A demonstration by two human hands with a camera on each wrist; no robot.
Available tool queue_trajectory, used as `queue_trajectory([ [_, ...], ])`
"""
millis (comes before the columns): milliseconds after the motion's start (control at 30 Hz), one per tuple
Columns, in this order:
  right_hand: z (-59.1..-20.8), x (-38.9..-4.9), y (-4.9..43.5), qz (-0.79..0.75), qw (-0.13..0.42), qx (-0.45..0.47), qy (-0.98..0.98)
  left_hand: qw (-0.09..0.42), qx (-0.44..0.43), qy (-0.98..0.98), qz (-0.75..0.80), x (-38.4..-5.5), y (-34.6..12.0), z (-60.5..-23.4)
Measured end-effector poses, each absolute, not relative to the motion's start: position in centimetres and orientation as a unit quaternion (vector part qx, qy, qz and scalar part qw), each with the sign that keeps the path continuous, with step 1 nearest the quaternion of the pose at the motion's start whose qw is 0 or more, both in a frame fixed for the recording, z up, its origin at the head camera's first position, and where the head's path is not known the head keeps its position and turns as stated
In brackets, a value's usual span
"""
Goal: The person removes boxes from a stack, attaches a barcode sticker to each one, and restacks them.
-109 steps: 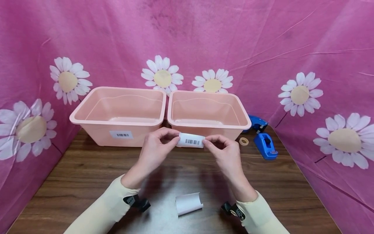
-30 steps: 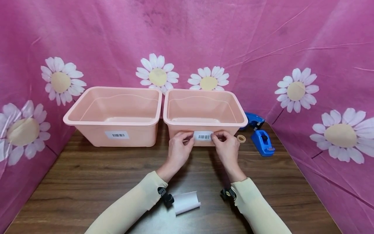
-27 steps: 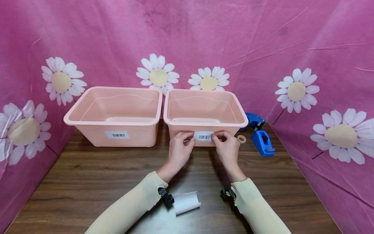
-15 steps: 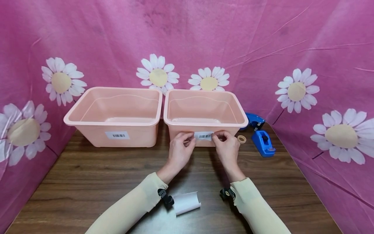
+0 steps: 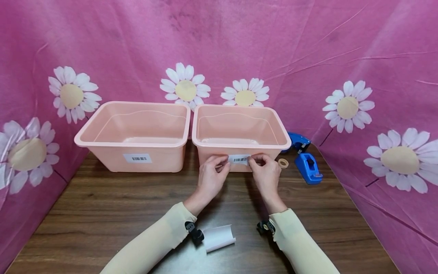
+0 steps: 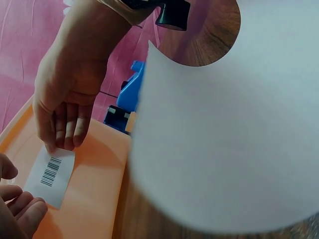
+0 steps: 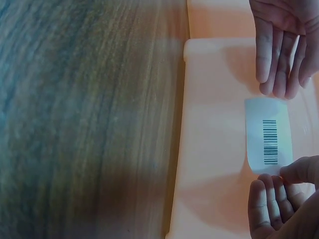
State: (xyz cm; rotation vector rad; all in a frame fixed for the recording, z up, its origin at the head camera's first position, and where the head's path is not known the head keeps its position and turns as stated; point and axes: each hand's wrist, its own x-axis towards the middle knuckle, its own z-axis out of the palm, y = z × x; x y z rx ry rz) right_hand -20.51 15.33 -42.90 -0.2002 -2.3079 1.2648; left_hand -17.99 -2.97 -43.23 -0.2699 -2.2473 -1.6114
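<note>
A white barcode label (image 5: 238,159) lies against the front wall of the right pink bin (image 5: 241,146). My right hand (image 5: 267,177) pinches its right end; in the right wrist view, the thumb (image 7: 299,169) sits on the label's edge with fingers below. My left hand (image 5: 210,179) is at the label's left end, thumb and forefinger slightly parted. In the right wrist view, the left fingers (image 7: 279,64) are fairly straight, just off the label's edge. The left pink bin (image 5: 133,144) bears a similar barcode label (image 5: 137,158) on its front.
A curled white paper piece (image 5: 219,238) lies on the wooden table (image 5: 137,205) near the left wrist camera, and fills much of that view. Right of the bins are a tape roll (image 5: 283,163), a blue tape dispenser (image 5: 308,168) and another blue tool (image 5: 298,141). A pink flowered cloth hangs behind.
Both hands have brought the label rightward from in front of the bins' gap to the right bin's front. Over the last second, the left thumb and forefinger have parted slightly; the right hand stays.
</note>
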Motion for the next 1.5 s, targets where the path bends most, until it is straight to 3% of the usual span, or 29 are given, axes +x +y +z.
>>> queue_trajectory([
  [1500,-43.19,-20.18,15.74,0.475,0.243,-0.091,-0.841,0.116,-0.133,-0.807,-0.564,-17.86,-2.51,-43.41],
])
